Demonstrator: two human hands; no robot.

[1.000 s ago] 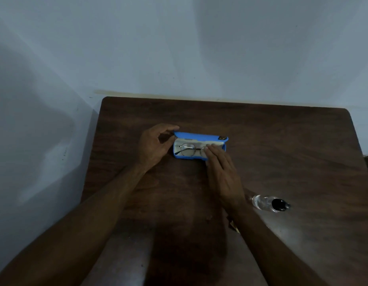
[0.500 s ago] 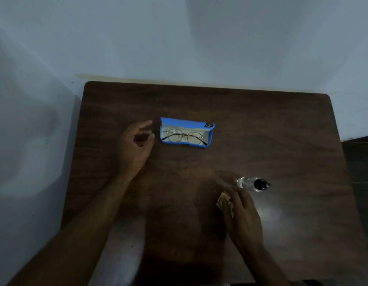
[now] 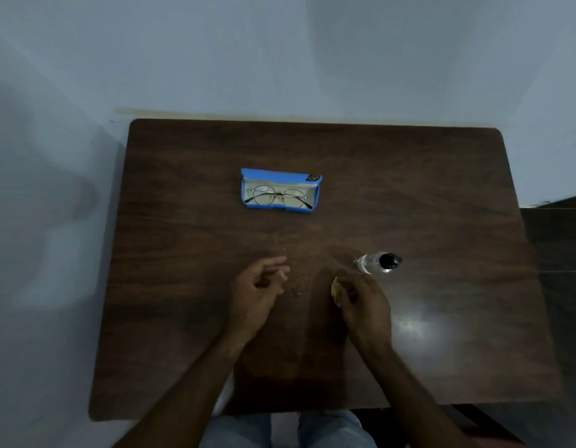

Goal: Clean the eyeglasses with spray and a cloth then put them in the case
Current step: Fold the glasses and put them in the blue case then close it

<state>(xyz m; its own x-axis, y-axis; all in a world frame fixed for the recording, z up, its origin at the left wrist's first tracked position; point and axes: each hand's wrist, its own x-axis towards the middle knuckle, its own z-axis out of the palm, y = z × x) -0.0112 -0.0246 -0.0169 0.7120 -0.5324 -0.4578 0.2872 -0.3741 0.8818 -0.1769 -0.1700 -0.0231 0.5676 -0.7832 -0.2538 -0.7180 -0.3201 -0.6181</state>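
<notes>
A blue eyeglass case (image 3: 247, 189) lies open on the far middle of the dark wooden table (image 3: 425, 189). Thin round metal eyeglasses (image 3: 278, 196) lie folded inside it. A small clear spray bottle (image 3: 378, 262) with a black cap lies on its side to the right. My right hand (image 3: 364, 305) grips a small pale cloth (image 3: 335, 288) just left of the bottle, its fingers curled over most of the cloth. My left hand (image 3: 257, 291) hovers over the near middle of the table, fingers loosely curled and holding nothing. Both hands are well clear of the case.
The table stands against a pale wall at the back and left. A dark surface (image 3: 561, 253) adjoins the table's right edge. My knees in light trousers (image 3: 280, 430) show below the near edge.
My left hand has pulled back from beside the case toward me. My right hand left the glasses in the case, came back near the bottle and now grips the cloth.
</notes>
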